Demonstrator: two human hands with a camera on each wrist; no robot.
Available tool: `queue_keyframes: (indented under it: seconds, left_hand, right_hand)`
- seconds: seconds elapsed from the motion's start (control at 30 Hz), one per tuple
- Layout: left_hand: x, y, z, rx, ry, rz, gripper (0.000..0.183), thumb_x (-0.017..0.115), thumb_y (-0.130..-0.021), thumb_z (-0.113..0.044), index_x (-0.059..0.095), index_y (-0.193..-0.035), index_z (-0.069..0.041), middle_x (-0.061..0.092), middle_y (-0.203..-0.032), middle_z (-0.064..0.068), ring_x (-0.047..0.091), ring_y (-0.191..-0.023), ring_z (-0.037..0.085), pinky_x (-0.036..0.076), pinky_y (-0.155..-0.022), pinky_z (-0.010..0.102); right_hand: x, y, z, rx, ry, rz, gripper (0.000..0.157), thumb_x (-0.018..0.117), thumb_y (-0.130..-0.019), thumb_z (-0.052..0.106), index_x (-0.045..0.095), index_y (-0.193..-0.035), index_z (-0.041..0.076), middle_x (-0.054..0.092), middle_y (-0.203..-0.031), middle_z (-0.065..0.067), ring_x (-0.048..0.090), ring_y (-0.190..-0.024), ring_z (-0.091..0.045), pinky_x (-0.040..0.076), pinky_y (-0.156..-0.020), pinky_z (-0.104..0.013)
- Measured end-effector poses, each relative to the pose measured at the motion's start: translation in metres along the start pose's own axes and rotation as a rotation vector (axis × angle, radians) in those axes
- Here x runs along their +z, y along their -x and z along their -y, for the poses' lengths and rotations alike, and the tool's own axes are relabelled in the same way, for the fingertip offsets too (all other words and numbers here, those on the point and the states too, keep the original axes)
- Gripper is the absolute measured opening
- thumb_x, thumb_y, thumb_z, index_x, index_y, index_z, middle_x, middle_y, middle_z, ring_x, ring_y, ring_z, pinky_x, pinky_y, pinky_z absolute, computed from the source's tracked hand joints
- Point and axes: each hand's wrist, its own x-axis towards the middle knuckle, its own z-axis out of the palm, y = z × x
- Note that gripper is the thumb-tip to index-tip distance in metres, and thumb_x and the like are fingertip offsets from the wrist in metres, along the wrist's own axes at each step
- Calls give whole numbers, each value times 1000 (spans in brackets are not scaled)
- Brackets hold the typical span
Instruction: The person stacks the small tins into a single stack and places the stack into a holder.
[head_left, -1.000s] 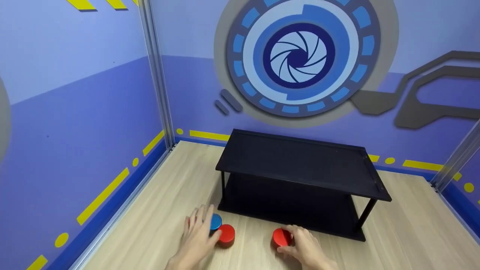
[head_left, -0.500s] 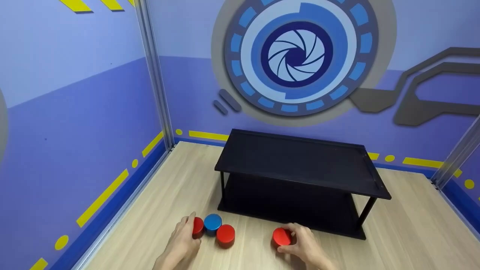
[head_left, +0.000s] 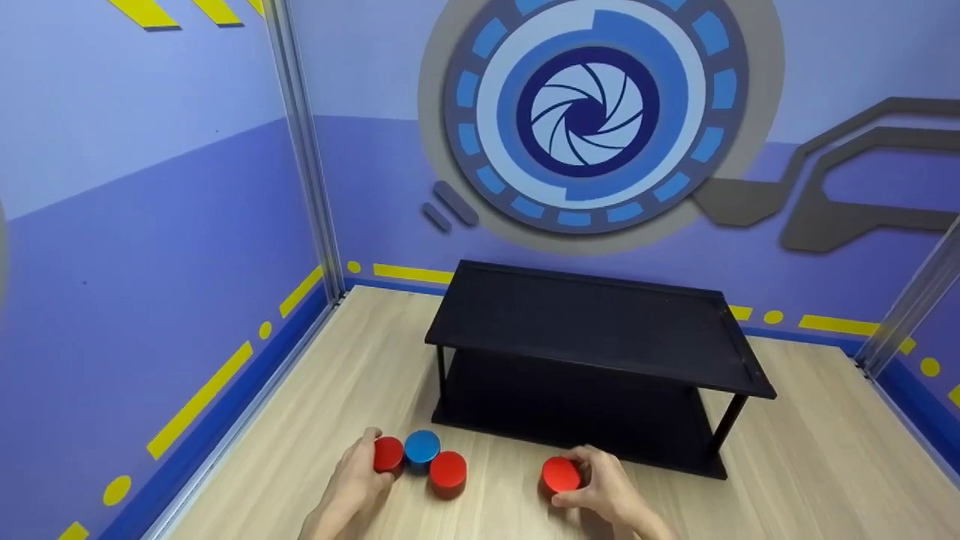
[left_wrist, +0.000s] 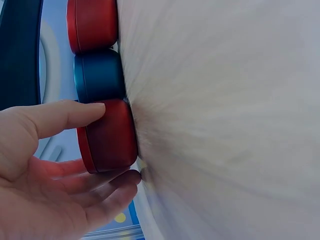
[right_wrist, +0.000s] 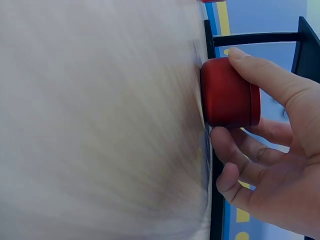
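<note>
Grips left red tin (head_left: 389, 454) with left hand (head_left: 349, 478), right red tin (head_left: 559, 477) with right hand (head_left: 606, 489), lifting neither yet. Leaves blue tin (head_left: 422, 448) and middle red tin (head_left: 448, 474) unheld between.

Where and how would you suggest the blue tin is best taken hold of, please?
I would come from above and grip the blue tin by its curved wall, near side to far side. It stands upright as a short cylinder, closely flanked by the left red tin and the middle red tin, so a pinch from left and right would probably be blocked.
</note>
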Motion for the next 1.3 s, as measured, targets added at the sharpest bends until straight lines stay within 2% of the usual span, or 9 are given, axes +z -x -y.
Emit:
queue_keyframes:
  seconds: [0.17, 0.37, 0.63, 0.93, 1.17, 1.3]
  left_hand:
    - [-1, -1, -1, -4, 26, 14, 64, 69, -71, 10, 46, -131, 3, 58, -123, 24, 59, -108, 34, 50, -94, 50]
    - [0, -3, -2, -30, 41, 31, 57, 69, -71, 11, 49, -124, 2, 60, -115, 21, 59, -102, 31, 52, -89, 47]
    - [-4, -2, 1, 28, 12, -40, 51, 70, -67, 9, 52, -114, 3, 63, -104, 20, 62, -90, 30, 55, -79, 43]
    - [-15, -4, -10, 47, 6, -77, 55, 73, -68, 9, 50, -118, 7, 61, -111, 27, 62, -98, 38, 55, -84, 49]
    - [-16, 0, -18, 55, -5, -98, 58, 77, -69, 5, 49, -120, 6, 61, -114, 28, 62, -101, 40, 54, -86, 50]
    - [-16, 2, -22, 87, -9, -127, 58, 77, -69, 4, 50, -119, 6, 62, -111, 27, 63, -99, 39, 54, -85, 50]
  right_hand:
    - [0, 1, 1, 0, 3, -9, 55, 88, -63, 20, 66, -109, -1, 65, -97, -7, 57, -77, -2, 47, -67, -17]
    - [-1, 1, 1, -2, -5, -5, 56, 88, -63, 20, 65, -109, -2, 64, -97, -7, 58, -78, -2, 49, -68, -18]
    - [1, 2, 0, -9, -20, 5, 56, 88, -64, 20, 66, -110, -2, 63, -97, -9, 57, -78, -2, 49, -67, -18]
    - [0, 1, 0, 4, -39, -9, 56, 88, -64, 19, 65, -110, -3, 62, -96, -8, 59, -78, -4, 50, -68, -19]
    - [1, 2, 1, 20, -55, -8, 57, 88, -63, 18, 65, -111, -4, 62, -95, -7, 58, -79, -4, 50, -68, -19]
    - [3, 2, 2, 18, -56, -5, 58, 88, -63, 18, 65, -111, -5, 61, -94, -7, 57, -78, -4, 50, -68, -19]
